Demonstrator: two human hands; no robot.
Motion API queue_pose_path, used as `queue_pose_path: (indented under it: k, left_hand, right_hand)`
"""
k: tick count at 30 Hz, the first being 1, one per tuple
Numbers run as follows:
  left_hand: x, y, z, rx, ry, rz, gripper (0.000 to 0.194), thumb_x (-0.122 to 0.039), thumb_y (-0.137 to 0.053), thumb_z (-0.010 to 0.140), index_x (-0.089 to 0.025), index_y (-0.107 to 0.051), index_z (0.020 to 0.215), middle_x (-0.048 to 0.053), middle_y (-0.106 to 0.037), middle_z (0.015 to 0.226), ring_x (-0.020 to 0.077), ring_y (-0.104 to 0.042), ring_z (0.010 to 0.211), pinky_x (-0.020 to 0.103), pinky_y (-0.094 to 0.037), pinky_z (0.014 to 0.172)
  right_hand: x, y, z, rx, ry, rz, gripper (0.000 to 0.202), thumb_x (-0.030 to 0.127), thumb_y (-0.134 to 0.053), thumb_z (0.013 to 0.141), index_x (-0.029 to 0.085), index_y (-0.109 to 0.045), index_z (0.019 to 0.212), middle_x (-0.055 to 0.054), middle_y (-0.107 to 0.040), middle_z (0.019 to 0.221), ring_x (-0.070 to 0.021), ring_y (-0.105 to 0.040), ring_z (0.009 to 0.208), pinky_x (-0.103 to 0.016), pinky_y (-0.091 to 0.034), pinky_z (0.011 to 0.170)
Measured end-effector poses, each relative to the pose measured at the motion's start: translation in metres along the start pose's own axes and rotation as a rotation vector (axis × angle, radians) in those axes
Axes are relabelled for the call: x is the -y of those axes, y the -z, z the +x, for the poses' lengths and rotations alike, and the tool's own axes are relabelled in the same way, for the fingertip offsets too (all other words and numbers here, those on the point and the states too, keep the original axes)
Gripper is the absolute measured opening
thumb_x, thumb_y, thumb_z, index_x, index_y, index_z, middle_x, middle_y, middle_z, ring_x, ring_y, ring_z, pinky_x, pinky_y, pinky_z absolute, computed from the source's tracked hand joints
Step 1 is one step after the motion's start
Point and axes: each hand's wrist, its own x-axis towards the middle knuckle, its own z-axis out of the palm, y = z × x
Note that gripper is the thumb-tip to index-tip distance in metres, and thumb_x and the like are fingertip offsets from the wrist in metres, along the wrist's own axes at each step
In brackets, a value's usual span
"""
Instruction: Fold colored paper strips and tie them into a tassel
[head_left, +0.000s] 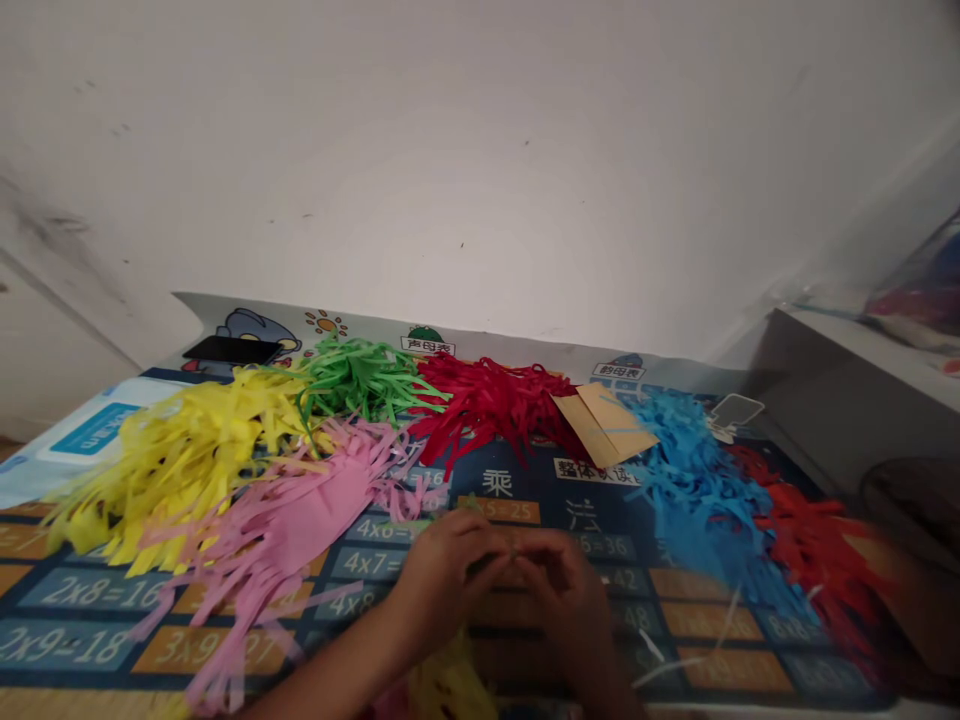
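Both of my hands meet at the lower middle, above a dark mat [67,590] printed with multiplication tables. The fingers of my left hand [455,560] are pinched together, and so are those of my right hand [559,580]; their fingertips almost touch. Whatever lies between them is too small and blurred to name. Yellow paper strips [450,680] show below my hands. To the left lie pink strips [322,510] and a yellow pile [187,450]. Beyond my hands are green strips [364,378] and dark red strips [499,400].
Folded tan paper [611,425] lies beside blue strips [697,490], with red strips [817,550] farther right. A black phone [232,349] rests at the back left. A white wall rises behind the mat, and a grey box [847,400] stands at the right.
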Motion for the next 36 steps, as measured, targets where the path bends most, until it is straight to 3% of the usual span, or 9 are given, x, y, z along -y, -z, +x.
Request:
queue_pose_path:
  k: [6, 11, 16, 20, 22, 26, 28, 33, 36]
  left_hand:
    - [-0.013, 0.001, 0.001, 0.058, -0.112, 0.189, 0.029, -0.027, -0.045, 0.097, -0.021, -0.067, 0.08, 0.002, -0.068, 0.076, 0.0167, -0.06, 0.071, 0.028, -0.043, 0.064]
    - [-0.015, -0.003, 0.002, 0.057, -0.075, 0.123, 0.026, -0.027, -0.046, 0.096, -0.021, -0.066, 0.08, 0.002, -0.068, 0.078, 0.0171, -0.061, 0.074, 0.028, -0.045, 0.066]
    - [-0.007, -0.002, 0.0, 0.093, -0.018, -0.028, 0.009, -0.022, -0.059, 0.09, -0.022, -0.066, 0.095, 0.002, -0.072, 0.088, 0.0167, -0.066, 0.082, 0.026, -0.048, 0.073]
    - [-0.007, -0.001, -0.002, 0.092, 0.068, -0.045, 0.009, -0.014, -0.065, 0.084, -0.021, -0.064, 0.088, 0.0, -0.071, 0.084, 0.016, -0.066, 0.078, 0.024, -0.048, 0.07]
    - [-0.008, -0.001, -0.002, 0.055, 0.075, -0.035, 0.008, -0.013, -0.065, 0.083, -0.02, -0.064, 0.087, 0.0, -0.071, 0.081, 0.0155, -0.066, 0.074, 0.023, -0.048, 0.068]
    - [-0.01, 0.001, -0.002, 0.028, 0.014, -0.059, 0.01, -0.015, -0.06, 0.086, -0.021, -0.065, 0.092, 0.002, -0.072, 0.084, 0.0158, -0.067, 0.078, 0.024, -0.05, 0.071]
    - [-0.011, 0.002, -0.002, 0.038, -0.027, -0.057, 0.014, -0.016, -0.062, 0.084, -0.022, -0.067, 0.096, 0.004, -0.072, 0.09, 0.0183, -0.067, 0.085, 0.027, -0.05, 0.076]
    - [-0.011, 0.005, 0.0, 0.029, -0.058, -0.006, 0.005, -0.023, -0.064, 0.085, -0.021, -0.068, 0.084, 0.004, -0.071, 0.082, 0.0186, -0.066, 0.077, 0.027, -0.051, 0.068]
    - [-0.011, 0.005, 0.0, -0.003, -0.137, -0.006, 0.008, -0.022, -0.062, 0.087, -0.021, -0.067, 0.093, 0.004, -0.073, 0.089, 0.018, -0.067, 0.084, 0.031, -0.051, 0.082]
  right_hand:
    - [0.0, 0.005, -0.006, 0.008, 0.147, -0.152, 0.005, 0.026, -0.061, 0.085, 0.025, -0.065, 0.083, -0.002, -0.069, 0.08, -0.0183, -0.065, 0.073, -0.027, -0.051, 0.068]
    - [0.003, 0.009, -0.004, 0.022, 0.17, -0.183, 0.006, 0.025, -0.059, 0.086, 0.025, -0.064, 0.082, -0.001, -0.069, 0.079, -0.0172, -0.065, 0.073, -0.025, -0.051, 0.068]
    - [0.004, 0.012, -0.001, 0.057, 0.15, -0.162, 0.006, 0.022, -0.058, 0.086, 0.023, -0.062, 0.081, 0.001, -0.068, 0.077, -0.0148, -0.065, 0.071, -0.022, -0.05, 0.065]
    - [0.0, 0.013, -0.002, 0.075, 0.216, -0.186, 0.004, 0.022, -0.061, 0.084, 0.023, -0.064, 0.087, 0.0, -0.069, 0.083, -0.0155, -0.064, 0.074, -0.023, -0.05, 0.066]
    - [-0.001, 0.015, -0.003, 0.099, 0.191, -0.169, 0.015, 0.021, -0.065, 0.082, 0.023, -0.064, 0.096, -0.001, -0.069, 0.089, -0.0155, -0.064, 0.074, -0.022, -0.05, 0.065]
    - [0.002, 0.018, -0.002, 0.151, 0.141, -0.176, 0.006, 0.019, -0.062, 0.084, 0.023, -0.066, 0.087, -0.001, -0.07, 0.084, -0.0148, -0.063, 0.072, -0.022, -0.048, 0.063]
    - [0.004, 0.018, -0.001, 0.147, 0.178, -0.189, 0.01, 0.019, -0.059, 0.086, 0.022, -0.065, 0.078, 0.0, -0.069, 0.078, -0.0142, -0.063, 0.07, -0.021, -0.047, 0.062]
    - [0.007, 0.016, -0.003, 0.093, 0.288, -0.258, 0.009, 0.021, -0.058, 0.089, 0.022, -0.065, 0.083, -0.001, -0.069, 0.08, -0.0147, -0.063, 0.073, -0.023, -0.047, 0.066]
    - [0.009, 0.016, -0.004, 0.063, 0.339, -0.302, 0.01, 0.021, -0.056, 0.09, 0.022, -0.064, 0.085, -0.001, -0.069, 0.08, -0.0147, -0.063, 0.073, -0.024, -0.046, 0.066]
